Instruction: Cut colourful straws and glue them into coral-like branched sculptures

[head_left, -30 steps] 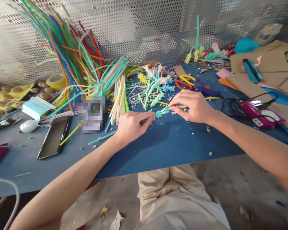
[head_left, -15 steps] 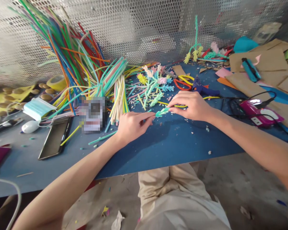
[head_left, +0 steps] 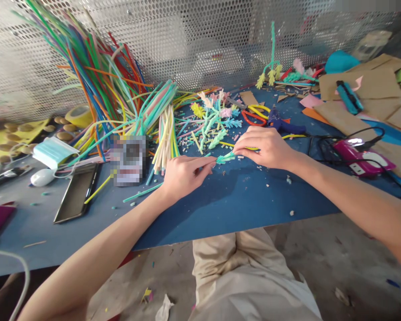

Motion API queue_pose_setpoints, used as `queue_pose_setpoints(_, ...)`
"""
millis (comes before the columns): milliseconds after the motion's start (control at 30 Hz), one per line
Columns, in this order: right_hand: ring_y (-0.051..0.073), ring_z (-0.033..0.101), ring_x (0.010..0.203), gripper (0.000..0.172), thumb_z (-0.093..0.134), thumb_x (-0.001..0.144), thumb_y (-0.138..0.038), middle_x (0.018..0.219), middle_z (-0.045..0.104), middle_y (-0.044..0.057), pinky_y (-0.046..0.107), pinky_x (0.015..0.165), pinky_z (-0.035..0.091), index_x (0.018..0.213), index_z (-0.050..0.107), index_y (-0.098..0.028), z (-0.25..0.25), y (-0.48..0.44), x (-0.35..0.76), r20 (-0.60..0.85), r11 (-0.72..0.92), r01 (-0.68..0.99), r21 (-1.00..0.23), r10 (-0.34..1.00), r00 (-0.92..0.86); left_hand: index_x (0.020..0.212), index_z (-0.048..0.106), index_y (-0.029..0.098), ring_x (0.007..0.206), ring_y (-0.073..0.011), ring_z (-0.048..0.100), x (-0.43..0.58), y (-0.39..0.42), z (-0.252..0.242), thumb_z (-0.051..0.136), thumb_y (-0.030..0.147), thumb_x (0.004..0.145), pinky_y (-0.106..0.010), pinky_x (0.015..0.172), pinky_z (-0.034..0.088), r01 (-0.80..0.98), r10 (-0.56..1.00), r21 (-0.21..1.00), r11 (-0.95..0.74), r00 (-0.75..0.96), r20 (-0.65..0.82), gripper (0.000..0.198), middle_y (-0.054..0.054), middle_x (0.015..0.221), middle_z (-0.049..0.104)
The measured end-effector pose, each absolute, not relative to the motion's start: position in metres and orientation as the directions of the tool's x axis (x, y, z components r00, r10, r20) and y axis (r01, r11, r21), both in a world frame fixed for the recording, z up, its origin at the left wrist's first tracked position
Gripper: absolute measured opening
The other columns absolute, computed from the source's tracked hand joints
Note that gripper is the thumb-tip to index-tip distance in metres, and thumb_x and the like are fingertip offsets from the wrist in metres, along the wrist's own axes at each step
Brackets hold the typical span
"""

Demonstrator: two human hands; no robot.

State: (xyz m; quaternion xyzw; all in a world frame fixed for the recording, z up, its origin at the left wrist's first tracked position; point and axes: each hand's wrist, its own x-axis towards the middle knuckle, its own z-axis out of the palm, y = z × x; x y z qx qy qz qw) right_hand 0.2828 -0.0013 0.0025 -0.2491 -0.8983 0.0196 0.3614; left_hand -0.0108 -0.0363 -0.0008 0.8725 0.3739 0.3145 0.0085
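Observation:
A mint-green pipe-cleaner piece (head_left: 225, 158), branched like a small leafy sprig, spans the gap between my hands just above the blue table. My left hand (head_left: 190, 174) pinches its left end between thumb and fingertips. At the other end, my right hand (head_left: 262, 146) has thumb and fingers closed on its tip. Behind them lies a heap of pipe-cleaner sprigs (head_left: 217, 118) in green, pink, blue and yellow, among short cut bits. A bundle of pale pipe cleaners (head_left: 163, 138) lies just beyond my left hand.
Red-and-yellow-handled scissors (head_left: 255, 117) and a dark blue glue gun (head_left: 278, 119) lie beyond my right hand. A phone (head_left: 76, 194) and a face mask (head_left: 54, 152) are at left. A magenta power strip (head_left: 361, 160) with black cables sits at right. A perforated metal panel (head_left: 200, 40) borders the back.
My right fingers have shifted very slightly left at the sprig's tip, and the sprig's small branches sit a little differently. My left hand holds its place.

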Motion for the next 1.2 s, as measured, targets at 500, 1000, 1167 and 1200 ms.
queue_pose_setpoints(500, 0.019, 0.065, 0.083, 0.016, 0.067, 0.101, -0.028, 0.097, 0.082, 0.001, 0.035, 0.080, 0.054, 0.100, 0.082, -0.026, 0.0022, -0.0011, 0.2825, 0.676, 0.886, 0.426, -0.186, 0.429, -0.598, 0.108, 0.082, 0.024, 0.056, -0.0095, 0.069, -0.0100, -0.0361, -0.0021, 0.067, 0.034, 0.102, -0.023, 0.064, 0.052, 0.637, 0.660, 0.277, -0.720, 0.502, 0.559, 0.020, 0.004, 0.074, 0.080)
queue_pose_setpoints(1000, 0.018, 0.066, 0.081, 0.020, 0.065, 0.103, -0.036, 0.095, 0.082, 0.000, 0.037, 0.079, 0.050, 0.098, 0.083, -0.028, -0.0006, 0.0005, 0.2814, 0.684, 0.874, 0.428, -0.231, 0.458, -0.567, 0.110, 0.083, 0.025, 0.057, -0.0108, 0.070, -0.0095, -0.0385, 0.0001, 0.064, 0.037, 0.103, -0.025, 0.065, 0.053, 0.653, 0.699, 0.314, -0.690, 0.487, 0.523, 0.023, 0.002, 0.075, 0.081)
queue_pose_setpoints(1167, 0.018, 0.065, 0.081, 0.019, 0.065, 0.103, -0.034, 0.096, 0.082, -0.001, 0.036, 0.078, 0.048, 0.098, 0.082, -0.028, -0.0006, 0.0009, 0.2819, 0.693, 0.884, 0.418, -0.209, 0.435, -0.574, 0.108, 0.083, 0.025, 0.059, -0.0109, 0.071, -0.0102, -0.0378, -0.0011, 0.064, 0.038, 0.103, -0.024, 0.065, 0.053, 0.650, 0.704, 0.326, -0.686, 0.482, 0.521, 0.023, 0.002, 0.075, 0.081)
queue_pose_setpoints(1200, 0.018, 0.065, 0.081, 0.019, 0.065, 0.104, -0.034, 0.096, 0.082, -0.001, 0.036, 0.078, 0.048, 0.098, 0.082, -0.028, -0.0003, 0.0007, 0.2817, 0.694, 0.884, 0.420, -0.203, 0.433, -0.576, 0.108, 0.083, 0.025, 0.059, -0.0108, 0.071, -0.0103, -0.0377, -0.0013, 0.064, 0.037, 0.103, -0.024, 0.065, 0.053, 0.650, 0.707, 0.331, -0.684, 0.480, 0.520, 0.023, 0.002, 0.075, 0.081)
